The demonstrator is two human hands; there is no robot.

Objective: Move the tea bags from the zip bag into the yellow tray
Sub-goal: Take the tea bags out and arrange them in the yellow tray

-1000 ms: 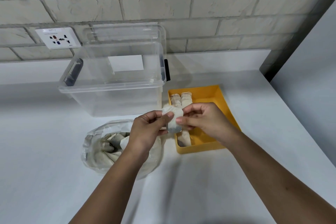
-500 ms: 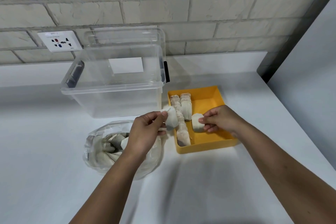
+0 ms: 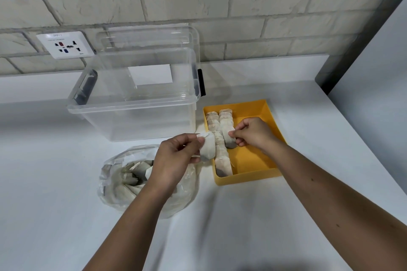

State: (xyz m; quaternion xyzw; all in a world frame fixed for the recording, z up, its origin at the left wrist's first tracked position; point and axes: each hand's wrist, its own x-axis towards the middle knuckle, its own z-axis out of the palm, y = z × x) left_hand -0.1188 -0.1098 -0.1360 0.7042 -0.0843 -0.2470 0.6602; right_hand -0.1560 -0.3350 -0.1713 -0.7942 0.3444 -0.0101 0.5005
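Tea bag is held by L hand at yellow tray's left edge; 2nd bag is pinched by R hand inside.

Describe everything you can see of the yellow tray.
The yellow tray is a shallow, rectangular, open-topped box, plastic by its look, flat on the white table beside the clear bin. Two rows of tea bags fill its left side; the right side is bare. The right hand pinches a tea bag over it.

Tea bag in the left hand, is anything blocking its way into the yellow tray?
Nothing visible does. The tea bag, pinched by the left hand, hangs beside the yellow tray, just outside its left wall.
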